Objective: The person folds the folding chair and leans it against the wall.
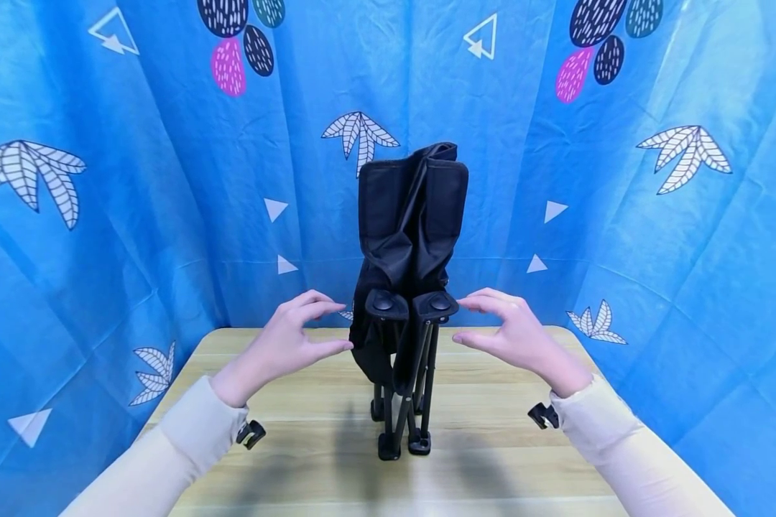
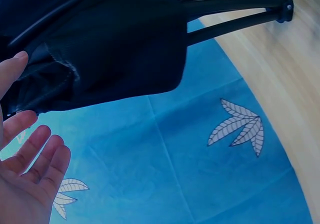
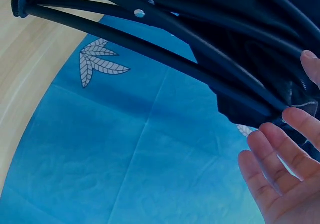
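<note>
A folded black camping chair (image 1: 397,251) stands upright on the table, its fabric bunched above thin metal legs with plastic feet. My left hand (image 1: 300,330) is at its left side, fingers and thumb spread apart, the thumb tip right at the fabric. On the opposite side my right hand (image 1: 507,327) mirrors it, fingertips close to the armrest end. In the left wrist view the left hand's fingers (image 2: 37,156) lie loosely extended beside the dark fabric. The right wrist view shows the right hand's fingers (image 3: 272,154) near the crossed chair legs (image 3: 165,39). Neither hand grips anything.
The light wooden table (image 1: 297,459) has rounded back corners. A blue curtain (image 1: 168,143) with leaf and triangle prints surrounds it at the back and both sides. A small black clip (image 1: 251,434) hangs at the left cuff, another clip (image 1: 543,415) at the right.
</note>
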`<state>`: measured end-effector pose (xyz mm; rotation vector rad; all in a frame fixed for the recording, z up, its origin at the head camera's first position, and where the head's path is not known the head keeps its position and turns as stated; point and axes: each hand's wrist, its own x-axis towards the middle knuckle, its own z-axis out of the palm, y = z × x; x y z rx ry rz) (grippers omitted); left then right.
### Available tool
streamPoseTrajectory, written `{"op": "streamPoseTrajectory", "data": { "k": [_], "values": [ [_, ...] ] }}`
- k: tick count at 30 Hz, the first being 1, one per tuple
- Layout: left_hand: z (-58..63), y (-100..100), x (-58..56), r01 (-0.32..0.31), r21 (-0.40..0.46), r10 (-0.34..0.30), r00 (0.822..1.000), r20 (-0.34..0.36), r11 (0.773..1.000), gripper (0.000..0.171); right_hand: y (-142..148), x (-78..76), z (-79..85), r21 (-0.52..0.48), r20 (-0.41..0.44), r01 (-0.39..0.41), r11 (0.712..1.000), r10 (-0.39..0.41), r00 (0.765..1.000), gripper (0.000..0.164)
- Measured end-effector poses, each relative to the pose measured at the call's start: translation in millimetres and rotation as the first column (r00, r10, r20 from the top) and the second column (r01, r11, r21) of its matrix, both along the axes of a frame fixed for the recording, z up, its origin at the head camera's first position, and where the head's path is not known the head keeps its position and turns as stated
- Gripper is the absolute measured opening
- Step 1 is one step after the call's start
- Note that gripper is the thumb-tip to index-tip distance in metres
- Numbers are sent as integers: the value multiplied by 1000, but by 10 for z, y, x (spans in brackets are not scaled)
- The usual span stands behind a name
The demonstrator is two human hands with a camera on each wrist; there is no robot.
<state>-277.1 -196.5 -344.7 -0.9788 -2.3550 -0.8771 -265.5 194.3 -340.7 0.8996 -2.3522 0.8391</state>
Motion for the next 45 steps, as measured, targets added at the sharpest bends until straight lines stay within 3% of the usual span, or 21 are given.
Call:
{"op": "streamPoseTrajectory", "data": {
  "k": [25,45],
  "values": [
    [-463,-77,-74,-77,-37,80,991,105,996,51,17,-3,-319,7,86,38,999,-38,996,45],
    [-905,-76,-103,-67,-57,76,983,166,996,52,-18,-14,-638,22,146,69,997,-71,987,45]
  ]
}}
